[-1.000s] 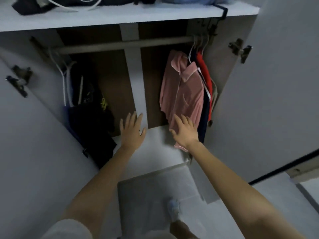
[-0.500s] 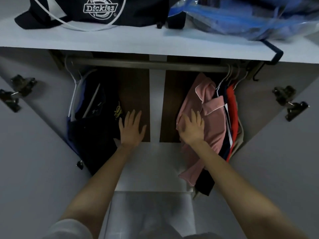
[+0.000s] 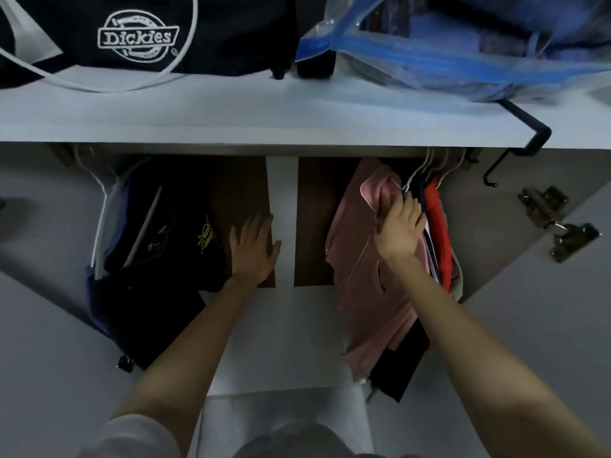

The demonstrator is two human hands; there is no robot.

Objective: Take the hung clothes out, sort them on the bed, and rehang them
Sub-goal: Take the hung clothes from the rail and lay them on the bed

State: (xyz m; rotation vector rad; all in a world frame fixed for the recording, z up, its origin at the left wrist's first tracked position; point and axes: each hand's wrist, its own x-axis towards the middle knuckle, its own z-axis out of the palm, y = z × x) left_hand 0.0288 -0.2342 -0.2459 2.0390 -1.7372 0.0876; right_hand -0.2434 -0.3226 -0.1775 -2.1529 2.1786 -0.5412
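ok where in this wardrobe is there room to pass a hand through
Free: the middle, between the dark clothes and the pink shirt, and the bare wardrobe floor below. Crowded: the right end, where hangers pack tightly.

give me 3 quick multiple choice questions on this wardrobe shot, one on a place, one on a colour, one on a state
1. Where is the Dickies bag?
A) on the wardrobe floor
B) on the top shelf
C) hung on a door hinge

2. What colour is the shirt at the right hand?
A) green
B) yellow
C) pink

3. How is the left hand?
A) open, holding nothing
B) gripping a hanger
C) holding a bag

Answers:
1 B, the bag lies on the white board at the top.
2 C, the shirt is pink and its collar is at that hand.
3 A, it is spread, with nothing in its grip.
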